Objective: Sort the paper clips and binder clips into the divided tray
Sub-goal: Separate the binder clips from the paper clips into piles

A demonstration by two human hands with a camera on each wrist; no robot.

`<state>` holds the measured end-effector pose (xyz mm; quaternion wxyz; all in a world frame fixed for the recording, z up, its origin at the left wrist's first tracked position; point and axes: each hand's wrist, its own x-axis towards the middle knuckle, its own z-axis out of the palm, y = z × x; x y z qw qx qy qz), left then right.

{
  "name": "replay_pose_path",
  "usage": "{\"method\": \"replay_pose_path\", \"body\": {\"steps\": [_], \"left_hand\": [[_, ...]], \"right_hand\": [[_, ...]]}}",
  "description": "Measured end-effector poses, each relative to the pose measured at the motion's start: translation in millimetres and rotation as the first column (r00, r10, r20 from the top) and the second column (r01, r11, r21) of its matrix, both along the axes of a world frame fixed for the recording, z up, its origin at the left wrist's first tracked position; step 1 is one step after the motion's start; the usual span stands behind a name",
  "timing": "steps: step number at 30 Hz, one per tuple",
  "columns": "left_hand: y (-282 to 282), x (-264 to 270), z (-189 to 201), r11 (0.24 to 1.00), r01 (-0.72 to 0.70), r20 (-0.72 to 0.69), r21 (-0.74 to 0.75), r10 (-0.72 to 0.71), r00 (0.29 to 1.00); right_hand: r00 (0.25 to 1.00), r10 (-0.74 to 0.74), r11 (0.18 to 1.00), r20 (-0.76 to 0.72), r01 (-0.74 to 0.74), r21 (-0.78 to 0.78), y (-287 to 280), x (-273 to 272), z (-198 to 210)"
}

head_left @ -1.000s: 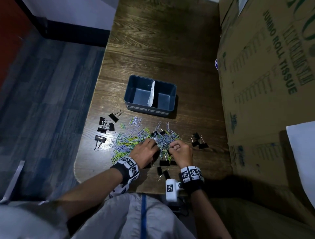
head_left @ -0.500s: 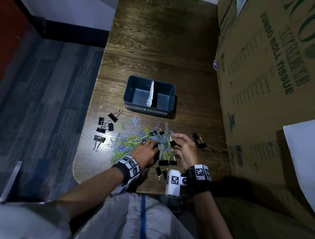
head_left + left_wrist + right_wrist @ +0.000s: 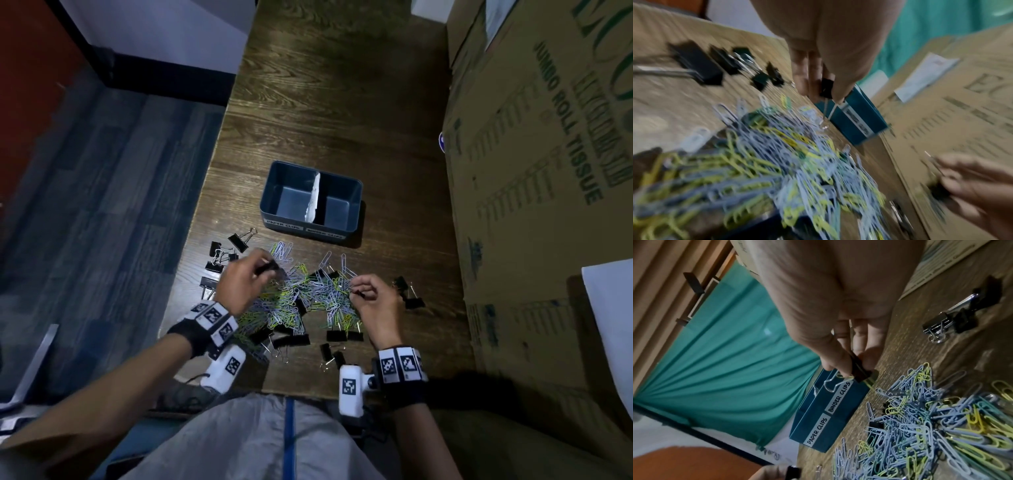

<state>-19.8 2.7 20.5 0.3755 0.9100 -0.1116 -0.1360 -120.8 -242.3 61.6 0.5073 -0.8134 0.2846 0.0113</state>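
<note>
A dark blue divided tray (image 3: 274,192) stands on the wooden table, both compartments bare, with front labels PAPER CLIPS and BINDER CLIPS (image 3: 828,423). A pile of blue and yellow-green paper clips (image 3: 308,298) lies in front of it, with black binder clips mixed in. My left hand (image 3: 269,269) hovers over the pile's left side and pinches a small black binder clip (image 3: 826,87). My right hand (image 3: 356,289) is over the pile's right side and pinches another black binder clip (image 3: 857,368) with a yellow-green paper clip caught in it.
Loose binder clips lie left of the pile (image 3: 219,260), right of it (image 3: 407,293) and near the table's front edge (image 3: 294,340). A large cardboard box (image 3: 531,171) walls off the table's right side. The table's left edge drops to the floor.
My left hand has lifted off the pile and moved left and away from me with a binder clip. My right hand picked a binder clip out of the pile and holds it raised.
</note>
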Motion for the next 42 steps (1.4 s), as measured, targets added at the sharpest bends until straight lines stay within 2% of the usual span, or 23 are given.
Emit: {"method": "replay_pose_path", "body": {"steps": [2, 6, 9, 12, 16, 18, 20, 22, 24, 26, 29, 32, 34, 37, 42], "left_hand": [[21.8, 18.1, -6.3, 0.985, -0.167, 0.036, 0.045, 0.165, 0.986], [48.9, 50.9, -17.4, 0.923, -0.382, -0.080, 0.040, 0.384, 0.920], [53.0, 66.3, -21.6, 0.885, -0.457, -0.139, 0.083, 0.465, 0.874], [57.5, 74.6, -27.6, 0.853, -0.521, -0.206, 0.039, 0.517, 0.831], [70.0, 78.4, -39.2, 0.835, -0.547, -0.254, 0.061, 0.543, 0.800], [72.9, 76.9, -37.2, 0.857, -0.508, -0.225, 0.091, 0.514, 0.827], [72.8, 70.7, -30.6, 0.892, -0.412, -0.140, 0.184, 0.439, 0.888], [64.3, 56.5, -19.3, 0.921, -0.283, -0.019, 0.269, 0.299, 0.954], [45.9, 37.5, -6.0, 0.956, -0.145, 0.071, 0.254, 0.131, 0.989], [18.6, 19.0, 5.0, 0.978, 0.039, 0.035, 0.205, -0.047, 0.998], [-28.5, -2.1, 13.6, 0.923, 0.356, -0.148, 0.145, -0.335, 0.931], [-65.5, -20.2, 17.7, 0.829, 0.552, -0.225, 0.088, -0.523, 0.822], [-81.4, -29.5, 20.7, 0.820, 0.571, -0.183, 0.042, -0.555, 0.811], [-87.0, -33.6, 24.6, 0.876, 0.482, -0.085, -0.028, -0.482, 0.872], [-79.6, -33.6, 26.4, 0.888, 0.459, 0.010, -0.007, -0.459, 0.888]], "right_hand": [[1.000, 0.002, 1.000, -0.004, -0.002, -0.017, 0.6, 1.4, -0.1], [1.000, 0.017, 0.999, -0.008, -0.017, -0.040, -0.6, 4.7, -1.4], [0.999, 0.025, 0.999, -0.019, -0.026, -0.046, -0.4, 6.2, -0.6], [0.999, 0.036, 0.999, -0.026, -0.037, -0.032, 0.0, 7.6, 0.0], [0.998, -0.048, 0.993, -0.042, 0.052, 0.104, -2.8, 7.6, -0.5], [0.993, -0.105, 0.979, -0.057, 0.113, 0.168, -4.5, 7.0, 0.2], [0.991, -0.126, 0.971, -0.051, 0.134, 0.196, -6.0, 6.0, 0.1], [0.988, -0.146, 0.964, -0.043, 0.152, 0.221, -6.8, 4.7, 0.2], [0.984, -0.173, 0.946, -0.033, 0.176, 0.274, -6.0, 4.4, -0.1], [0.983, -0.178, 0.931, -0.039, 0.181, 0.317, -4.5, 5.3, -0.3], [0.985, -0.171, 0.906, -0.040, 0.173, 0.387, -1.9, 8.4, 2.2], [0.986, -0.168, 0.887, -0.016, 0.158, 0.433, 0.8, 11.0, 2.7], [0.986, -0.167, 0.878, 0.007, 0.146, 0.455, 1.6, 11.0, 1.6], [0.982, -0.187, 0.863, 0.010, 0.159, 0.479, 1.5, 8.9, -0.8], [0.966, -0.260, 0.811, 0.012, 0.212, 0.545, 4.0, 5.1, -6.3]]}}
